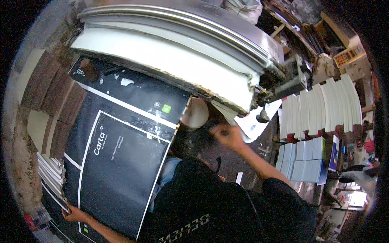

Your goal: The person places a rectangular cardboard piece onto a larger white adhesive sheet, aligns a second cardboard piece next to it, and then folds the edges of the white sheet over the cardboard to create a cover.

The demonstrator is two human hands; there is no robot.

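At the lower left my left hand (73, 213) is closed with its fingers round the edge of a thin black sheet with a white stripe (56, 196). This edge lies beside a fanned stack of white-edged sheets (50, 172). My right hand (230, 137) is raised past the right edge of the black-covered table, its fingers curled and blurred; whether they hold anything does not show. Behind that hand is a pale round disc (195, 114). Between my hands lies a large black printed cover sheet (121, 170) with white lines, its surface torn in places.
A long machine with a metal roller (178, 17) and a white wet-looking surface (162, 60) spans the far side. Brown boards (54, 95) are stacked at left. White paper stacks (320, 107) and pale blue stacks (300, 160) stand at right. White sheets (257, 123) lie near the machine's end.
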